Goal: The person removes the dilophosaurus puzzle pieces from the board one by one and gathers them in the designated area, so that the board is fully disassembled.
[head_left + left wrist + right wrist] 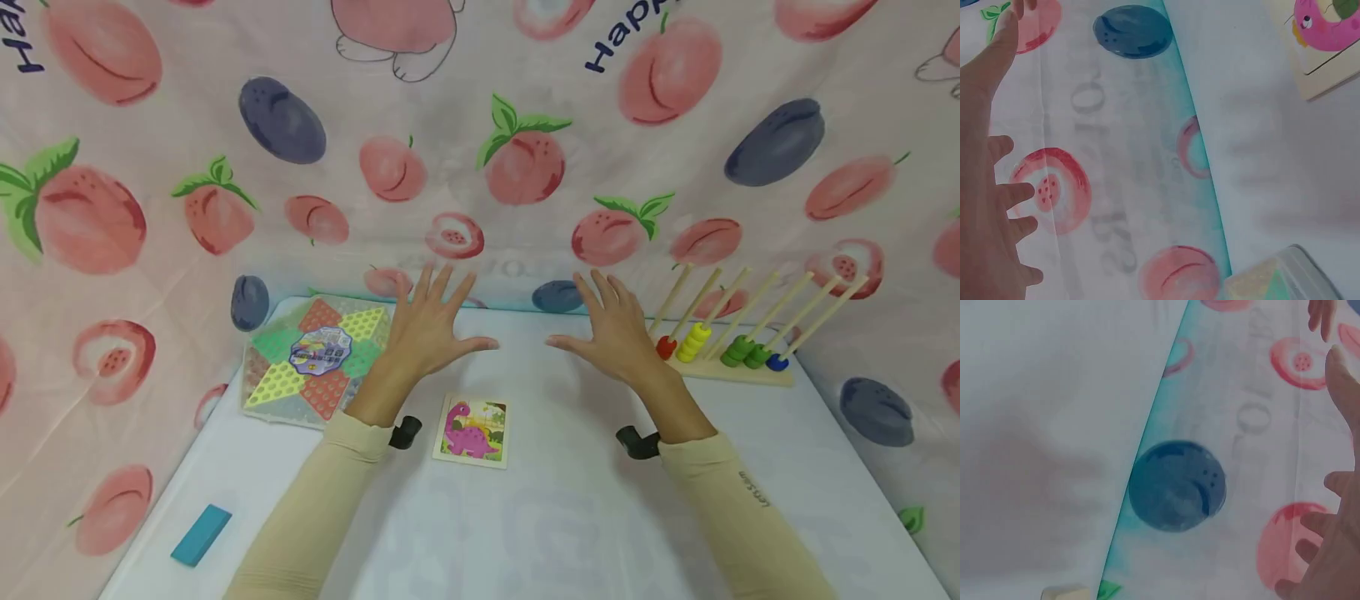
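Both hands (429,329) (617,333), spread and apart with room between, hover beyond the dinosaur puzzle (472,432) near the table's far edge (517,314).

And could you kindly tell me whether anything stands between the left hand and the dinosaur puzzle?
Nothing visible does: in the head view, only bare white table shows between the left hand and the dinosaur puzzle. The game board lies off to the left.

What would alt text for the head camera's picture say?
A person's left hand and right hand are spread wide above a white table. Between them, nearer the camera, lies a dinosaur puzzle; a star-patterned board sits left, a bead stand right, a blue block front left.
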`<state>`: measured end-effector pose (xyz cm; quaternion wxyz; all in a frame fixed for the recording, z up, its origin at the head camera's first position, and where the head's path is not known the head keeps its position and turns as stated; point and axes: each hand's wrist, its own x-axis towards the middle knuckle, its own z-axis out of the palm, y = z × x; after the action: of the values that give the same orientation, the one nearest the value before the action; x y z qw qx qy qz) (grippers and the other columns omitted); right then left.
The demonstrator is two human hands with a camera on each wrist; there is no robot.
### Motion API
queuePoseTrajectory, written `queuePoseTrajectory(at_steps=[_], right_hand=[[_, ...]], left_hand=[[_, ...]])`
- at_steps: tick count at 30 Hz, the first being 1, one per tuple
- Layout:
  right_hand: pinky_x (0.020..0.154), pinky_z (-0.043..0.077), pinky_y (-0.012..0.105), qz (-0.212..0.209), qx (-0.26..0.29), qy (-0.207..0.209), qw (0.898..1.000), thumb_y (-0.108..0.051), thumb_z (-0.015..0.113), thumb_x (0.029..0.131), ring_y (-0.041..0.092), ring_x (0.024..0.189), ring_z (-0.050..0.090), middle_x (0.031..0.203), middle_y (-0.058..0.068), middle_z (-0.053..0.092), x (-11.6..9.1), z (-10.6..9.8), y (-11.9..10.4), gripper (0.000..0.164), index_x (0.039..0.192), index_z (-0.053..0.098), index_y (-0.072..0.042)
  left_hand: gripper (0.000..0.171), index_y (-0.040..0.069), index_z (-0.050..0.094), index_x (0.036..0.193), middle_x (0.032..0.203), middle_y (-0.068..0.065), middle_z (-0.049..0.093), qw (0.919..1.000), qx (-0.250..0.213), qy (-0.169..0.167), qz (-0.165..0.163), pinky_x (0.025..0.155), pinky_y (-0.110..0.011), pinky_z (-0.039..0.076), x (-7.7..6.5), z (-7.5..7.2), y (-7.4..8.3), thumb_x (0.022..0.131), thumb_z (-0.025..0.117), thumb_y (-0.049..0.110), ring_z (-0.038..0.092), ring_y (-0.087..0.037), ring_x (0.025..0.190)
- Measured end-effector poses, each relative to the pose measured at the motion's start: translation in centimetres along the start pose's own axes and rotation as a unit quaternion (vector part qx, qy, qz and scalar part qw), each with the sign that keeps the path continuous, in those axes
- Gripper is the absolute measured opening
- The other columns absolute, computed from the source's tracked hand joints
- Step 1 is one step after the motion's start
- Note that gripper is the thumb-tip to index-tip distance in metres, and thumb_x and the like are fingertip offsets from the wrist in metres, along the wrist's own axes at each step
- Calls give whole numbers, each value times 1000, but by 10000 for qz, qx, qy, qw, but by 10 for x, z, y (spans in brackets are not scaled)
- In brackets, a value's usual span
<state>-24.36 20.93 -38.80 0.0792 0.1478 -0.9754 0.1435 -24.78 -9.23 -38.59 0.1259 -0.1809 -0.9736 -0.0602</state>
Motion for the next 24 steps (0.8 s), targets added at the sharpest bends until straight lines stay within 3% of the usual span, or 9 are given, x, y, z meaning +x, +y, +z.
queuePoseTrajectory(at_steps=[3,6,10,13,18,24], right_hand=[[120,23,74,-114,325,-147,9993,-68,71,83,45,155,20,170,17,22,-1,3,-11,109,165,16,-21],[118,30,72,-247,720,-309,9966,-65,73,83,44,153,27,169,15,29,-1,9,-23,107,165,19,-23],[117,34,69,-415,1331,-581,9885,-60,75,85,41,153,31,167,13,33,-3,18,-40,100,163,24,-26],[118,35,67,-536,1599,-741,9829,-57,76,85,37,153,32,166,10,35,-3,26,-52,94,162,29,-27],[117,40,63,-695,1657,-860,9800,-51,79,85,35,150,39,162,8,43,-5,39,-70,90,160,33,-29],[118,41,58,-1001,1686,-1161,9737,-44,80,86,32,148,44,158,7,49,-2,58,-85,84,158,39,-28]], left_hand=[[105,31,24,163,170,-12,26,9995,-288,-7,-99,126,-70,8,-12,-2,-1,80,56,86,17,-38,160],[102,30,26,163,168,-12,29,9986,-508,-25,-161,125,-69,16,-26,-4,-1,81,59,82,27,-37,156],[98,28,28,162,165,-14,35,9972,-725,59,-164,121,-70,26,-43,-7,-2,84,62,76,37,-39,150],[95,26,31,161,163,-15,39,9958,-873,91,-266,121,-70,28,-58,-7,-4,85,65,72,41,-39,149],[92,22,36,159,160,-15,44,9925,-1113,141,-485,120,-70,29,-82,-3,-7,85,68,67,42,-35,149],[90,22,39,158,156,-14,49,9909,-1194,152,-600,112,-66,43,-107,9,-12,85,73,61,49,-37,143]])
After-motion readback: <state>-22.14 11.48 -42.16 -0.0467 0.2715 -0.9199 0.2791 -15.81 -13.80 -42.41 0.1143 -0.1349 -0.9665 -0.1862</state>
